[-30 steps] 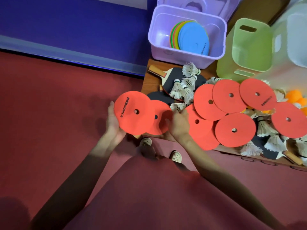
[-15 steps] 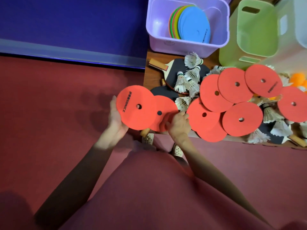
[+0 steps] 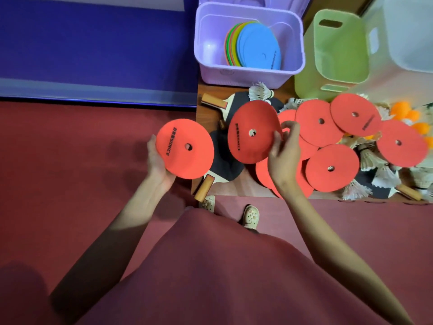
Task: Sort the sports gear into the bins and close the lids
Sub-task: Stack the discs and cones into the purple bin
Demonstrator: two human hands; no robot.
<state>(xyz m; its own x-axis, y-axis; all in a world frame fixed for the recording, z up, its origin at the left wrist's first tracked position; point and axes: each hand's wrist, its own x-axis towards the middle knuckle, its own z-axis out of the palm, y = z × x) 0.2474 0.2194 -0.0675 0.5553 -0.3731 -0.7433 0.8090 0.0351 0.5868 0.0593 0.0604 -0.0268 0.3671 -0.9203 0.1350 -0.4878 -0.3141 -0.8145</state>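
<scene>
**Two red discs held, one in each hand, above the tabletop's left end**

A red disc (image 3: 185,148) with black lettering and a centre hole is held in the left hand (image 3: 157,160), fingers curled under its left rim; it is carried just past the left edge of the tabletop (image 3: 206,113), over the red floor (image 3: 82,160). A second red disc (image 3: 254,132), also lettered, is pinched at its right rim by the thumb and fingers of the right hand (image 3: 284,158) and is lifted, tilted, above the left part of the tabletop. The two held discs are kept apart.

Beneath and between them a black-faced paddle (image 3: 225,165) is laid at the near left corner, its wooden handle hanging over the near edge. Another paddle (image 3: 218,105) is seen near the far left corner, partly covered by the lifted disc.

More red discs (image 3: 332,167) are spread, overlapping, across the middle and right of the tabletop, among white shuttlecocks (image 3: 372,158). Orange balls (image 3: 403,110) are gathered towards the far right edge.

At the far left corner a lilac bin (image 3: 203,66) is stood open, with a leaning stack of coloured discs (image 3: 257,48) inside, a blue one in front. To its right a green bin (image 3: 337,55) is placed, apparently tipped on its side, though this is hard to judge through the wide lens. A pale bin (image 3: 410,38) is cut off by the frame's right edge.
</scene>
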